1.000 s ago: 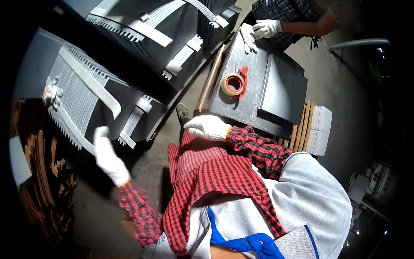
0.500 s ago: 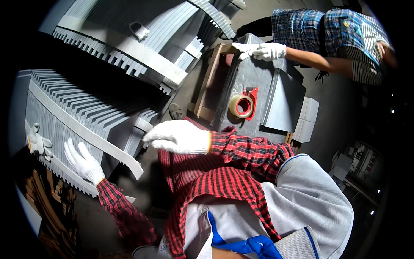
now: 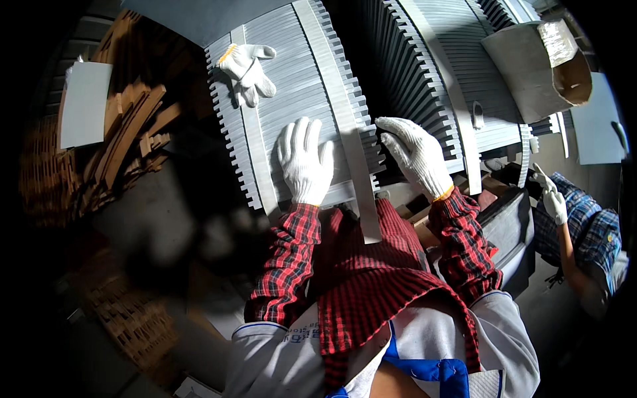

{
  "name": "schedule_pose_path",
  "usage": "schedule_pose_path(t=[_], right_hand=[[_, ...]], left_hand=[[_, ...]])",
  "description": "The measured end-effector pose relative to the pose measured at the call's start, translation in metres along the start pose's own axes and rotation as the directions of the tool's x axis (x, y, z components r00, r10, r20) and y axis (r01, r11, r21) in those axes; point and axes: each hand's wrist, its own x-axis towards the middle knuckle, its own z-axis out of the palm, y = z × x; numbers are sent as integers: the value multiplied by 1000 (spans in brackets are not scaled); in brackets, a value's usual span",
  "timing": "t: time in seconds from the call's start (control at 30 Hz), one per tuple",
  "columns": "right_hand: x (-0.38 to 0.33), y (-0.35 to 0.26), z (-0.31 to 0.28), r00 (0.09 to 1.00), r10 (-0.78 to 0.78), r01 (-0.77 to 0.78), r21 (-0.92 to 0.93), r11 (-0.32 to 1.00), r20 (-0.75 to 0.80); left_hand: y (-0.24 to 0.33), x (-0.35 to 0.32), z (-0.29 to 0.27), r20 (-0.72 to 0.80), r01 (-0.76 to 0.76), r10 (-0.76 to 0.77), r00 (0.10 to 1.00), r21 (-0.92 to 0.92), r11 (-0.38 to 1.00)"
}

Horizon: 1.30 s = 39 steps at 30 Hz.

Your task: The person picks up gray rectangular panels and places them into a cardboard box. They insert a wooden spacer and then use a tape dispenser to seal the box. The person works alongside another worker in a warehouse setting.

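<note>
Both my hands wear white gloves. My left hand (image 3: pixel 305 162) lies flat, fingers spread, on a curved grey ribbed panel stack (image 3: pixel 285 86). My right hand (image 3: pixel 415 154) rests with bent fingers at the right edge of that stack, beside a long grey flat strip (image 3: pixel 348 126) that runs down the ribs between my hands and hangs past the near edge. Neither hand closes around anything. A second grey ribbed stack (image 3: pixel 431 73) stands just to the right.
A spare white glove (image 3: pixel 249 69) lies on the panel farther up. Wooden slats (image 3: pixel 126 139) pile up at left beside a white sheet (image 3: pixel 83 103). A brown cardboard piece (image 3: pixel 537 66) sits upper right. Another person's gloved hand (image 3: pixel 554 202) and blue plaid sleeve are at right.
The view swung over the ribbed stack. My left hand came from the stack's left side onto its top; my right hand reached forward from my chest to the stack's right edge.
</note>
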Motion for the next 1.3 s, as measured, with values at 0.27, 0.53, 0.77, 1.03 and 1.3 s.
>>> schedule_pose_path(t=[0.27, 0.53, 0.77, 1.03, 1.3], right_hand=[[-72, 19, 63, 831, 546, -478, 638, 604, 106], [-111, 24, 106, 889, 456, -396, 421, 816, -48], [-117, 26, 112, 874, 485, -416, 494, 764, -14], [-154, 24, 110, 873, 475, -356, 524, 774, -109], [-202, 98, 134, 870, 369, -481, 734, 480, 328]], left_hand=[[-16, -14, -13, -105, 77, -149, 983, -498, 864], [-150, -152, -79, 114, 669, -804, 584, -628, 397], [-112, -164, -42, 610, 772, -698, 376, -623, -129], [-96, -192, -51, 688, 612, -621, 374, -687, -392], [-149, -295, -3, 692, 760, -326, 645, -625, 177]])
